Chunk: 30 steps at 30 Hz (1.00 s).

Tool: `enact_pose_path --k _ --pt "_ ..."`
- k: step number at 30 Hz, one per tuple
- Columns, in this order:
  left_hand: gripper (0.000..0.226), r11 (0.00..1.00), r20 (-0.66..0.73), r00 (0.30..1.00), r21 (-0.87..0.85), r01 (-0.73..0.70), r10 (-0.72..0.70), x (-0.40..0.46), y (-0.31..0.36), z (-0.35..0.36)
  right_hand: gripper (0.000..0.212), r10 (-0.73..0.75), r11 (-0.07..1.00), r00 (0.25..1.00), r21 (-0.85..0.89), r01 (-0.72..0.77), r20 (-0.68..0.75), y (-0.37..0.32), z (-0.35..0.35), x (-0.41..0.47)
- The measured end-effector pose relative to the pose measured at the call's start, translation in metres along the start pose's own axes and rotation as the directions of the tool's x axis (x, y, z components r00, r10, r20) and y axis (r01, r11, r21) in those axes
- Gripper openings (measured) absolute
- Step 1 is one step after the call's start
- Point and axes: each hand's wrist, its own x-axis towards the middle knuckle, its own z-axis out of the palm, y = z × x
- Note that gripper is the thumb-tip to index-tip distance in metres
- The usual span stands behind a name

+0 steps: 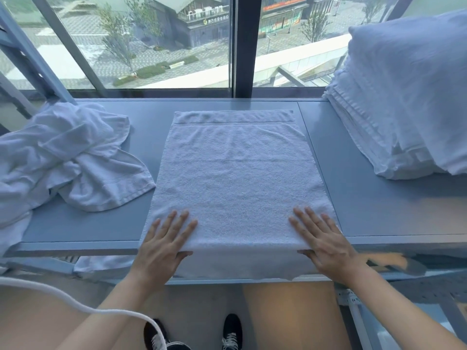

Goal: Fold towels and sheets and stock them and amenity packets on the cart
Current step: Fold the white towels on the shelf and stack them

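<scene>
A white towel (235,178) lies flat on the grey-blue table (358,198), folded over at the table's near edge with a lower layer hanging below it. My left hand (164,243) rests on the towel's near left corner, fingers straight on top and thumb under the fold. On the near right corner my right hand (326,243) lies the same way, fingers spread flat, thumb beneath the edge.
A heap of crumpled white linen (68,157) covers the table's left end and spills over its edge. A tall stack of folded white towels (404,102) stands at the right end. A window runs behind the table. A white cord (75,303) crosses the lower left.
</scene>
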Motion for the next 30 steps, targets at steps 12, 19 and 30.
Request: enact_pose_path --k 12,19,30 --pt "0.045 1.000 -0.274 0.962 -0.005 -0.023 0.021 -0.035 0.006 -0.048 0.024 0.089 0.996 0.945 0.045 -0.079 -0.314 -0.057 -0.032 -0.035" --pt "0.010 0.990 -0.327 0.942 -0.133 0.039 -0.081 -0.110 0.001 -0.080 0.022 0.179 0.982 0.948 0.113 -0.154 -0.264 -0.111 -0.080 -0.069" --pt "0.014 0.948 -0.429 0.870 -0.296 0.117 -0.241 -0.219 0.012 -0.129 0.010 0.294 0.951 0.888 0.200 -0.235 -0.353 -0.194 -0.138 -0.149"
